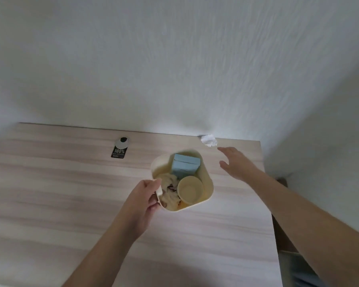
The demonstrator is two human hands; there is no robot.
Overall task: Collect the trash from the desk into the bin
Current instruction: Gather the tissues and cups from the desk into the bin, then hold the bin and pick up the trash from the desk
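A cream bin point(208, 183) stands on the wooden desk point(71, 193), right of centre. Inside it lie a light blue carton point(186, 165), a cream paper cup point(190, 190) and a crumpled wrapper point(170, 191). My left hand point(144, 200) grips the bin's near left rim. My right hand point(235, 162) hovers to the right of the bin with its fingers spread and nothing in it, pointing toward a crumpled white tissue point(208, 140) that lies at the desk's back edge against the wall.
A black tag with a round white end point(120, 149) lies on the desk at the back, left of the bin. The white wall runs along the desk's far edge and right side. The desk's right edge drops to the floor.
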